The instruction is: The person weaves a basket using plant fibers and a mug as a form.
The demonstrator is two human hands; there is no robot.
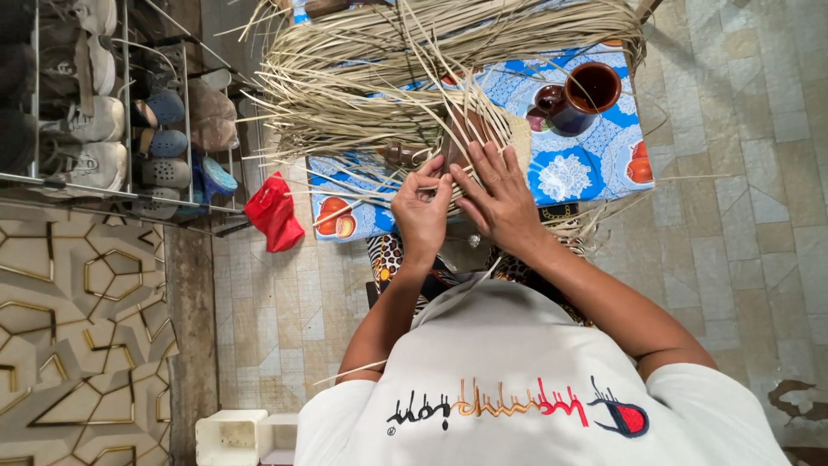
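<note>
Fingers (429, 178) of left hand (420, 216) pinched shut on thin pale straw strands (379, 185), thumb and forefinger pressed together near the edge of the half-woven straw mat (483, 121). Right hand (500, 203) laid flat, fingers (483, 168) spread and open, pressing down on the woven part, gripping nothing. Both hands side by side, touching at the fingertips, just at 6 o'clock of the mat.

Mat lying on a tabletop (595, 164) covered with blue patterned cloth bearing white and orange motifs. Loose unwoven ends fanning out from the woven patch toward 9, 11 and 12 o'clock, a thick bundle of dry straw (448, 34) heaped across the far side of the tabletop. Dark brown glazed clay mug (582, 95) standing upright at 2 o'clock of the hands, near the mat but apart from it. Small dark brown object (398, 155) among the strands at 11 o'clock of the left hand, too hidden to identify.

Red crumpled plastic bag (274, 214) on the tiled floor at 9 o'clock of the hands, well apart. Metal shoe rack (103, 181) with grey sneakers and blue sandals farther out at 9 o'clock. White plastic box (231, 437) on the floor at 7 o'clock.
</note>
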